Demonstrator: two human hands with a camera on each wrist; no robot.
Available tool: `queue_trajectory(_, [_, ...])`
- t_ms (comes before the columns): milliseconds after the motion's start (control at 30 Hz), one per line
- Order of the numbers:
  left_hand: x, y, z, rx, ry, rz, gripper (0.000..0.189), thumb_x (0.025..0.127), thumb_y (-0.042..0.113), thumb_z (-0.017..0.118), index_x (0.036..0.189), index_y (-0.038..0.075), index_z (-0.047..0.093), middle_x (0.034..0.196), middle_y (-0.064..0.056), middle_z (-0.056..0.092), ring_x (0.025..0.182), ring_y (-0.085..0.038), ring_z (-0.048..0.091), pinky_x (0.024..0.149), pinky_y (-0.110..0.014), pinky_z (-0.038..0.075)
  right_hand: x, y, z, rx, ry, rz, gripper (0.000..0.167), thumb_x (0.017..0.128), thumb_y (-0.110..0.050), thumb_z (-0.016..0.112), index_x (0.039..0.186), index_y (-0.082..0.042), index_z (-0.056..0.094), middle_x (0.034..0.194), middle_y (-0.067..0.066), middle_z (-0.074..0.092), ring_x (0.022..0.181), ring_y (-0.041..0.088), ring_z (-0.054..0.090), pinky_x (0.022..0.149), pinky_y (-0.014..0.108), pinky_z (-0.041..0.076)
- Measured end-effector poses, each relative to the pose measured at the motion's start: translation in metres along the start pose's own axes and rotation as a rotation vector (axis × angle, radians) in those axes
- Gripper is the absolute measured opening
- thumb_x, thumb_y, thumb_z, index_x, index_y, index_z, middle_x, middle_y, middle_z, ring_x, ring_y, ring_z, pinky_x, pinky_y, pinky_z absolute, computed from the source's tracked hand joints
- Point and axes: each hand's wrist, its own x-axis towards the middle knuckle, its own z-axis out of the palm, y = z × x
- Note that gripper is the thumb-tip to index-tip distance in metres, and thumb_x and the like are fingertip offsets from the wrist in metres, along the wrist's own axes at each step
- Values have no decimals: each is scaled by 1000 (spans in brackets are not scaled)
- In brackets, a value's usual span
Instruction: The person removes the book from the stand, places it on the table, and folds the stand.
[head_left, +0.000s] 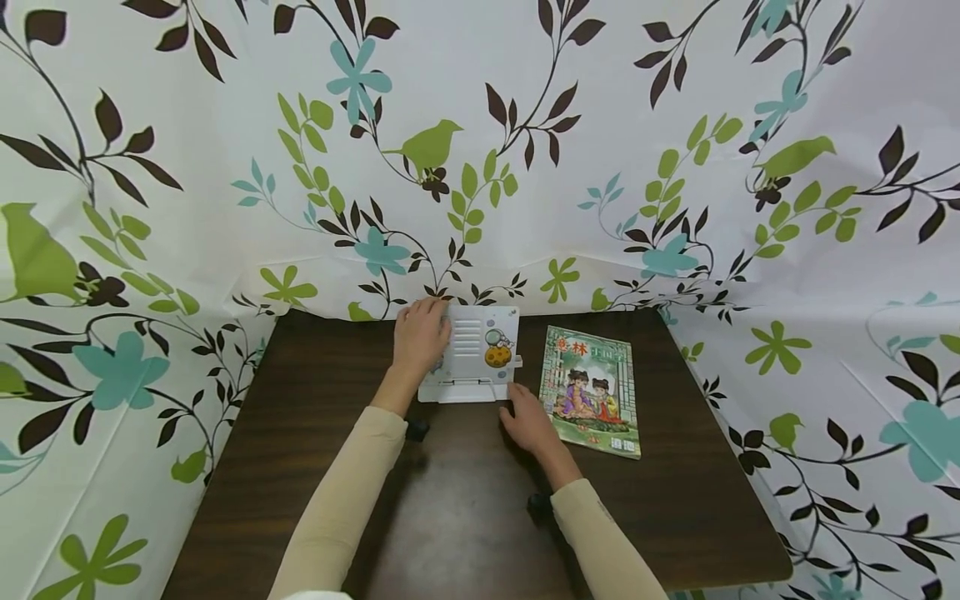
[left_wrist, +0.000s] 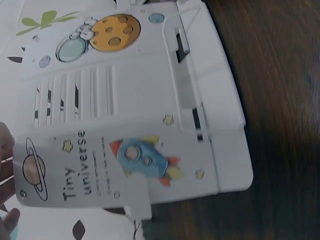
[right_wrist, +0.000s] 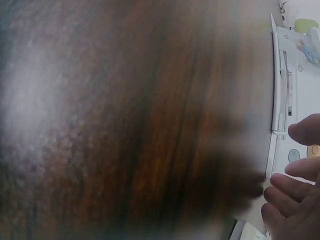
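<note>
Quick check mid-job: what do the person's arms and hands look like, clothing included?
The left sleeve and right sleeve are cream. The left hand and right hand wear no gloves. A small black piece shows near the left cuff, another near the right.

A white bookstand point(head_left: 468, 354) with space drawings leans back on the table point(head_left: 465, 517).

Left sleeve point(head_left: 345, 492): long, cream and plain, ending in a cuff short of the bare left hand point(head_left: 422, 337). Right sleeve point(head_left: 603, 537), to the right of the left sleeve: likewise cream, with the right hand point(head_left: 531, 423) bare. Small black device point(head_left: 417, 430): just beside the left sleeve's cuff. Second dark device point(head_left: 537, 507): farther right of the left sleeve, its outline apparently rounded, though shadowed.
</note>
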Motion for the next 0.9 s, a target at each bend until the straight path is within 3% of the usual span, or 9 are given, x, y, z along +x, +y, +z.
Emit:
queue_trajectory(133, [3, -3, 0, 39, 52, 13, 31, 110, 23, 58, 134, 11, 72, 135, -7, 72, 131, -31, 66, 116, -56, 45, 3, 0, 1, -29, -13, 1, 63, 110, -24, 59, 162, 5, 40, 166, 29, 42, 154, 46, 43, 124, 61, 38])
queue_trajectory(267, [7, -7, 2, 43, 73, -26, 30, 111, 26, 57, 132, 14, 75, 134, -4, 75, 130, -28, 67, 114, -54, 47, 7, -1, 2, -76, 2, -6, 61, 110, -26, 60, 160, 5, 45, 164, 28, 45, 152, 46, 46, 123, 61, 40])
queue_trajectory(500, [9, -15, 4, 21, 42, -100, 30, 111, 33, 59, 134, 24, 77, 134, 2, 75, 127, -26, 69, 112, -53, 48, 6, -1, 9, -140, 37, -20, 55, 108, -26, 63, 154, 3, 54, 160, 26, 48, 147, 48, 48, 117, 67, 42])
queue_trajectory(900, [9, -18, 6, -8, 92, -95, 28, 106, 33, 69, 131, 25, 80, 129, 1, 79, 115, -28, 74, 100, -50, 56, 6, -7, 15, -190, 73, 31, 51, 107, -28, 62, 152, -3, 59, 156, 21, 51, 144, 45, 48, 114, 69, 40])
